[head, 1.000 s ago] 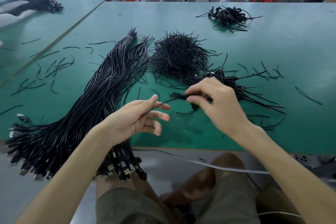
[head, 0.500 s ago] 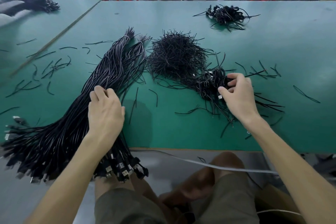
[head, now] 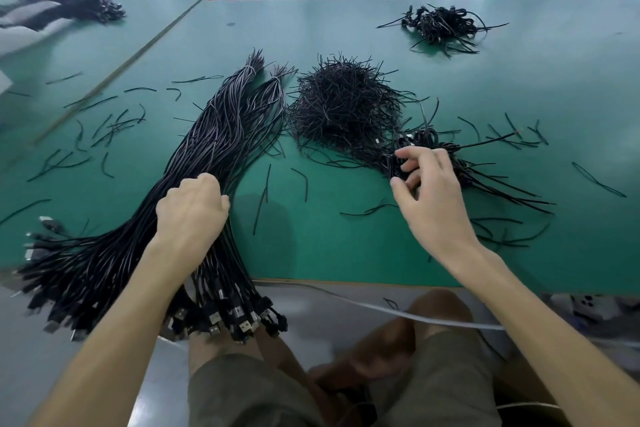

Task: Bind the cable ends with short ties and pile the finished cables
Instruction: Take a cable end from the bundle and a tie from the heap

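Among cables (head: 221, 128), left hand (head: 192, 210) fingertips hidden

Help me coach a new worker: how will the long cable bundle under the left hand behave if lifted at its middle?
Probably floppy: the long cable bundle curves and fans across the table, so both ends should droop. Likely heavy for one hand, given how many strands it holds. The plug ends overhanging the edge may swing or snag.
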A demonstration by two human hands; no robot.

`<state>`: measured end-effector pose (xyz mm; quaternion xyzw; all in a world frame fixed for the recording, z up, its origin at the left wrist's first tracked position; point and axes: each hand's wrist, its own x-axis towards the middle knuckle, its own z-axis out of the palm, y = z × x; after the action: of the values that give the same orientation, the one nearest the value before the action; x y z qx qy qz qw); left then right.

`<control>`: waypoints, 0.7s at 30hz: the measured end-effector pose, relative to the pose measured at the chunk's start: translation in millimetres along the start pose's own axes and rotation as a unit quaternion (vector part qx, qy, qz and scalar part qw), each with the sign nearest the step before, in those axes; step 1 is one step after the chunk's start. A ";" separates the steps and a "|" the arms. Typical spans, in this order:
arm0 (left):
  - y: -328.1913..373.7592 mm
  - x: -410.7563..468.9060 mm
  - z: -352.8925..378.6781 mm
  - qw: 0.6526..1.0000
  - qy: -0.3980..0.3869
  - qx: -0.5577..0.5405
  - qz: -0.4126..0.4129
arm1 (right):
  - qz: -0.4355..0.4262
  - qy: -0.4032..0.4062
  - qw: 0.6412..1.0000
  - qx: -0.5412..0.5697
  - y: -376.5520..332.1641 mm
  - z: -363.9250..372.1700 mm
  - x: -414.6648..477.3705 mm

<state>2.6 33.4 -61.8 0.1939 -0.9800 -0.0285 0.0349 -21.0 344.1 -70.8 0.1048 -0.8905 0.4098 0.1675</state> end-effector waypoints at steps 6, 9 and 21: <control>3.7 -4.0 -11.3 0.994 -0.025 -0.096 0.052 | -0.010 -0.035 0.999 0.015 -8.0 7.8 -9.9; 25.4 -22.5 -21.9 0.953 -0.125 -0.246 0.121 | -0.046 -0.072 0.996 0.018 -17.7 12.6 -16.5; 55.5 -45.7 -48.4 0.698 -0.357 -0.591 0.191 | -0.076 -0.107 0.991 -0.024 -18.7 -11.2 0.6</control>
<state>27.6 100.0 -12.3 -0.0830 -0.7164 -0.6616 -0.2053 -13.1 340.7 -50.7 0.2113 -0.9023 0.3610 0.1042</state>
